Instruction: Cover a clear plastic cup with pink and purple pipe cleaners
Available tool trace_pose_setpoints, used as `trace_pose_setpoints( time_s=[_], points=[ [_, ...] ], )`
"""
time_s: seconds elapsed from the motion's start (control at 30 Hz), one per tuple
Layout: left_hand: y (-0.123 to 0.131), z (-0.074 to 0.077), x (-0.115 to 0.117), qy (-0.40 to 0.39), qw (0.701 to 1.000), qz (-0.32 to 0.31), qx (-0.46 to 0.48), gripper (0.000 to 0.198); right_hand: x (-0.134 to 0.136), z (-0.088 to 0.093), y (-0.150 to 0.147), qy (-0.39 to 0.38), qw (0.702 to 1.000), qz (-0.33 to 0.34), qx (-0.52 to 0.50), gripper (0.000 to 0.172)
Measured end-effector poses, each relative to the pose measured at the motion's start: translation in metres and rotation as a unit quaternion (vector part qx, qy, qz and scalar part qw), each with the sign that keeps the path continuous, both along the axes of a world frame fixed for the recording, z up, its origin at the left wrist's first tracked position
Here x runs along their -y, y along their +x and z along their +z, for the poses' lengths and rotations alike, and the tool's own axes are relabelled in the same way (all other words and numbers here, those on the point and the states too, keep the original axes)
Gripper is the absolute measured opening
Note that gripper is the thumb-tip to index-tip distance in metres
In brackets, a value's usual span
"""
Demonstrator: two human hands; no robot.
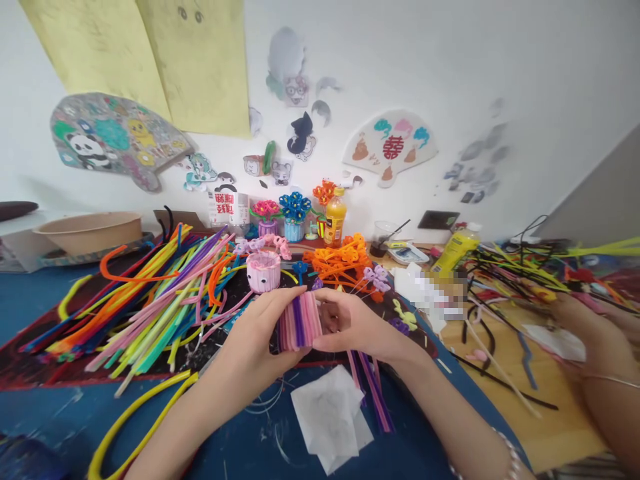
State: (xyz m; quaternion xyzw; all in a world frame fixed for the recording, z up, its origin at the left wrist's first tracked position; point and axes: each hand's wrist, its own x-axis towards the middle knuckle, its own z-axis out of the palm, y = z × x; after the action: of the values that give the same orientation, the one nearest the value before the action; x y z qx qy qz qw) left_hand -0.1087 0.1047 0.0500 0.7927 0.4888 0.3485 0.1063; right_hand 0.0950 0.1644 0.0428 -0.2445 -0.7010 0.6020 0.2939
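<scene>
Grip: left hand (260, 327) and right hand (350, 323) both clasping the pink-and-purple striped piece (300, 321), from opposite sides.
Striped piece: held above the blue desk (235, 443).
Fuzzy strips: probably light, soft, easily squashed.
Hold: sides, gently.

Blue tabletop (260, 447), red-edged mat (60, 375), white tissue (327, 413), bent yellow pipe cleaner (116, 415)

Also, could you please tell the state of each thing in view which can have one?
Striped bundle: held between left hand and right hand
Pink pot: upright, open on top
Orange drink bottle: upright, capped
Yellow-green bottle: cannot tell whether standing or leaning
Plastic cup: uncovered, stick leaning out
Blue flowers: potted, upright
Multicolored stems: loosely piled
Orange pieces: heaped
White sheets: lying overlapped
</scene>
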Motion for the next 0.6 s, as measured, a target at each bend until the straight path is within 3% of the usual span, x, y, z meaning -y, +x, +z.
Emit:
trace_pose_setpoints(
  time_s=[0.17, 0.4, 0.6],
  points=[
    [-0.0011, 0.0057, 0.0005, -0.012, 0.999, -0.006, 0.036, 0.056, -0.0006, -0.0021, -0.0017, 0.049, 0.998, -0.022, -0.027, 0.072],
    [-0.0027, 0.0074, 0.0003, 0.048, 0.998, -0.032, 0.021, 0.048, 0.0042, 0.0047, -0.0031, 0.085, 0.994, -0.053, -0.042, 0.059],
    [-0.0034, 0.0099, 0.0013, 0.09, 0.996, -0.025, 0.001, 0.038, 0.006, 0.0057, -0.0039, 0.057, 0.996, -0.061, -0.038, 0.063]
  ],
)
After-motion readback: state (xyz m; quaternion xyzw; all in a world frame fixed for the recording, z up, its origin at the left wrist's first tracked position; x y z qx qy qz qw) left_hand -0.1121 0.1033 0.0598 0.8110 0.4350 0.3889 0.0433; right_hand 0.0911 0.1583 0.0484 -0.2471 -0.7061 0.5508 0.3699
